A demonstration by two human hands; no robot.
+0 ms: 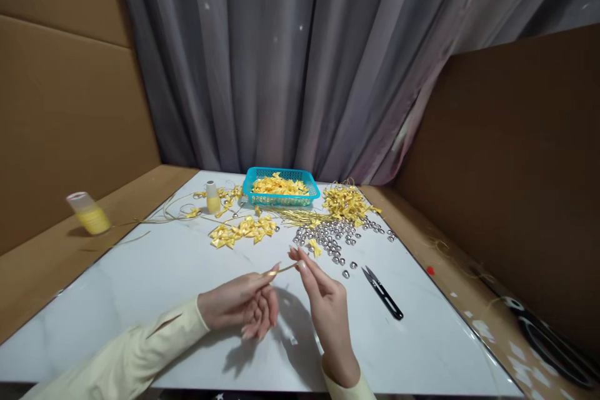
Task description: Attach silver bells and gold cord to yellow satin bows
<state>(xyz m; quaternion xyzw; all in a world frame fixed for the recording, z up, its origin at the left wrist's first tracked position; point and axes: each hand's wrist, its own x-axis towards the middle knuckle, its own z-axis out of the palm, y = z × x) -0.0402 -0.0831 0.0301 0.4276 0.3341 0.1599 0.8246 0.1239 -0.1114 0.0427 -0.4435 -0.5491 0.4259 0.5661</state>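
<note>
One thin yellow strip (284,269) runs nine-to-three over the table's (164,275) near middle! Left hand (237,307) pinches its nine-o'clock end, right hand (325,300) the three-o'clock end, spare fingers curled. One snips (382,292) at four o'clock, one basket (280,202) at twelve, two spools (89,212) (213,197).

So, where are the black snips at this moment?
In the head view, the black snips lie on the white table, on the right side, just right of the right hand and a little nearer than the silver bells.
</note>
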